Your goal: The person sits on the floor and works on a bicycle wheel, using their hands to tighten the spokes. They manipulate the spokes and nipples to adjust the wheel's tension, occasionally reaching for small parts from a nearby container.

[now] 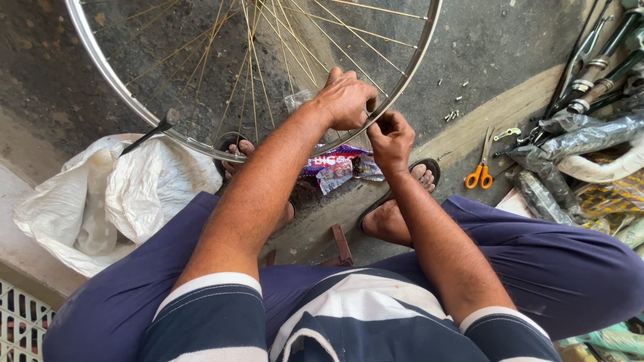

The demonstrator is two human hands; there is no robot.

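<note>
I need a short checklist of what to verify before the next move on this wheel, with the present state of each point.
1. Left hand grips the rim: ok, fingers curl over its lower edge.
2. Right hand at the rim: ok, fingertips pinch right beside the left hand; what they pinch, cannot tell.
3. Rim steady: ok, it stands upright in front of the feet, held by the hands.
4. Spokes in place: cannot tell, many cross, their ends are too small to see.
5. Scissors within reach: ok, on the ground to the right.
6. Ground under the rim clear: not ok, a wrapper and white bag lie there.
</note>
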